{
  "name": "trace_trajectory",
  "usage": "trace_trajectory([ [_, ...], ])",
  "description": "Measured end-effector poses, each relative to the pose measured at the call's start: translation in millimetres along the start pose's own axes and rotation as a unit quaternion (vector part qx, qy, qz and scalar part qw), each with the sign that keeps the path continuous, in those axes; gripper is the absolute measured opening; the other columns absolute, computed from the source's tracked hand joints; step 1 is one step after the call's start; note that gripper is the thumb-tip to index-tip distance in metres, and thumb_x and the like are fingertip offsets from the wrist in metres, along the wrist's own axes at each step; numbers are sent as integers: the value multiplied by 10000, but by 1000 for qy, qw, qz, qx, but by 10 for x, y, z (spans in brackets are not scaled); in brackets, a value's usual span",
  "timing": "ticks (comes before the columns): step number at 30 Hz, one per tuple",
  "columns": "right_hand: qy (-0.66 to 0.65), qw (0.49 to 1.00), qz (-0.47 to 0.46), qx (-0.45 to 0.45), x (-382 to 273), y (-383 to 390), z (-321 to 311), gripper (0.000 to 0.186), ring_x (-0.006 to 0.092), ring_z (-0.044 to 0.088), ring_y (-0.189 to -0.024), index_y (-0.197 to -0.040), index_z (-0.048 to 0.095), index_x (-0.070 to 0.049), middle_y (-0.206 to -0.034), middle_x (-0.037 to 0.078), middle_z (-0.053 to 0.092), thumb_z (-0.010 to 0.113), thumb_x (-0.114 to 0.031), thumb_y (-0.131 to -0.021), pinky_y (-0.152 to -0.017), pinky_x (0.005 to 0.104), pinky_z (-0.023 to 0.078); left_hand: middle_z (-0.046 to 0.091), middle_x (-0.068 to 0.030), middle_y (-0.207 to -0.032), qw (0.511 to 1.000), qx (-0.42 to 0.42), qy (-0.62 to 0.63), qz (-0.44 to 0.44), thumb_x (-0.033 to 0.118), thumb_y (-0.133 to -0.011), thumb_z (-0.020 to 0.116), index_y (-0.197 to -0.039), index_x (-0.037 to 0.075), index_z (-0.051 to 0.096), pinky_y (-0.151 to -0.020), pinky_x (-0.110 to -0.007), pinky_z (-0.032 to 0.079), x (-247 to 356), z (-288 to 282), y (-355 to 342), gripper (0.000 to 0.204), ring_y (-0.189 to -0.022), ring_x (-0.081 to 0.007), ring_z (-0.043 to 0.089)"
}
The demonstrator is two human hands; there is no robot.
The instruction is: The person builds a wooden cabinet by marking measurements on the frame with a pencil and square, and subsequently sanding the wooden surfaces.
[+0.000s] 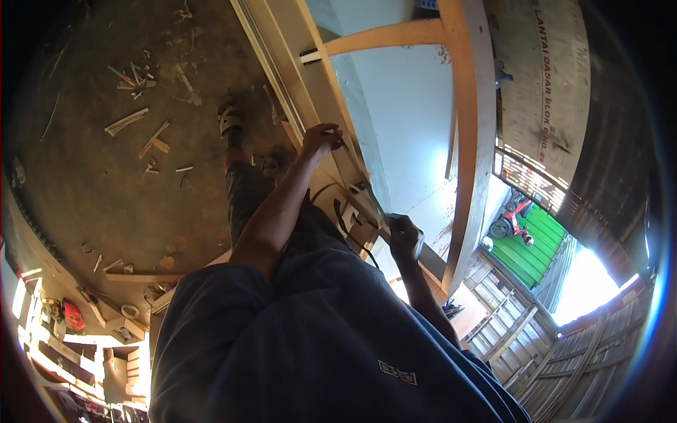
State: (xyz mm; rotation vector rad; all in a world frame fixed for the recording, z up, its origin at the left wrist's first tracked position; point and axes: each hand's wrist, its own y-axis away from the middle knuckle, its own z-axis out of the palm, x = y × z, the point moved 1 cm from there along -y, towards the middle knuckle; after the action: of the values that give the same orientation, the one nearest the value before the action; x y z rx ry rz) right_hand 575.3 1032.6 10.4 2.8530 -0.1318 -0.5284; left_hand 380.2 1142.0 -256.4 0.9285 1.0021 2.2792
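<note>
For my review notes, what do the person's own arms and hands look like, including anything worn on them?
The left hand and right hand show no gloves. A loose, short, dark blue fabric sleeve leaves the left forearm bare, with no watch visible. The right forearm is also bare; its sleeve's end is unclear.

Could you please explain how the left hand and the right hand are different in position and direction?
The left hand is higher in the picture and farther from the blue shirt; the right hand is lower and nearer to it. The left hand's forearm slants up to the right, the right hand's up to the left. Both have bent fingers and are at the wooden frame; exactly what each grips is unclear.
</note>
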Motion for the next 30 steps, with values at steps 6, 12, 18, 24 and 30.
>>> trace_trajectory([
  [6,44,998,-24,-23,121,-79,290,60,335,725,-714,-896,722,-100,-791,131,724,677,-134,-914,-617,406,557,730,-161,-908,997,53,-49,-26,109,-913,735,-1253,-14,666,-629,-287,595,-250,-243,-136,368,-710,-188,720],
  [12,29,999,-11,-7,219,23,308,79,347,717,-716,-890,715,-93,-775,145,707,651,-126,-922,-612,427,550,720,-137,-873,998,22,-67,0,133,-923,711,-1288,5,653,-616,-281,595,-232,-163,-66,391,-722,-178,727],
  [18,48,998,-22,-18,203,-44,323,91,340,729,-734,-886,723,-72,-770,162,713,657,-129,-910,-629,430,556,702,-135,-981,992,64,-30,-105,198,-909,712,-1287,4,633,-750,-331,577,-454,-295,123,432,-855,-233,709],
  [24,-97,993,-8,-70,-15,-242,28,147,170,743,-750,-994,770,-60,-832,113,765,686,-156,-921,-669,321,561,692,-173,-1131,907,-200,-362,79,384,-819,793,-1270,-2,634,-930,-342,535,-1098,-146,733,615,-1046,-276,685],
  [30,-110,988,-107,-34,-396,-135,-506,145,142,745,-789,-1044,755,-34,-902,94,774,666,-65,-934,-707,287,566,745,-98,-808,830,-276,-482,46,648,-617,854,-1052,29,737,-774,-352,576,-956,695,1404,766,-757,-214,731],
])
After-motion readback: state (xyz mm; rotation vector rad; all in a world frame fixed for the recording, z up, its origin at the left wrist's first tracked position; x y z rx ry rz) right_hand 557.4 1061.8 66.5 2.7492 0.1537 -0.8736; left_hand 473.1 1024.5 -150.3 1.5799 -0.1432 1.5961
